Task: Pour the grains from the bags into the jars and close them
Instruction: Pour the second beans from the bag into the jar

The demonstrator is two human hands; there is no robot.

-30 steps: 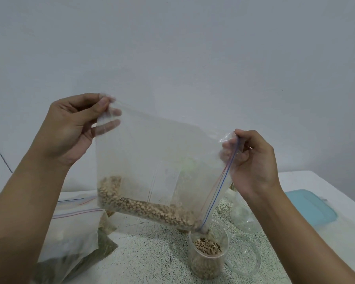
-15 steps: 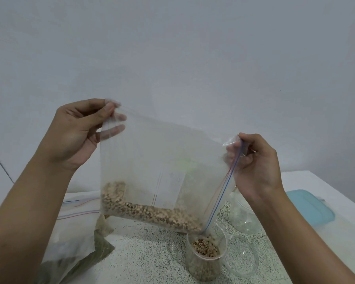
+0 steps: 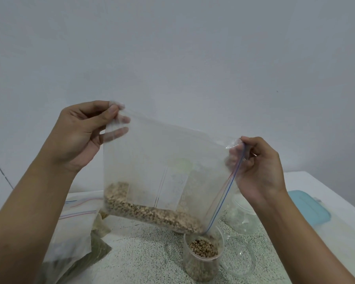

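Clear zip bag [image 3: 162,160] tilted, tan grains [image 3: 152,214] pooled well below the fingers [image 3: 111,112]. Upper corner pinched by the left hand [image 3: 76,138], zip edge by the right hand [image 3: 260,167]; part-filled jar [image 3: 202,261] beneath.

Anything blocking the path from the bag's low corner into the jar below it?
Nothing visible. The zip corner of the bag hangs just over the open mouth of the jar.

Light: soft, even and rather dim; shadows on the tabletop [image 3: 152,253] were faint.
Glare: small highlights glinted on the bag [image 3: 152,160] at its crumpled corner.
Sharpness: the whole frame looked slightly soft.
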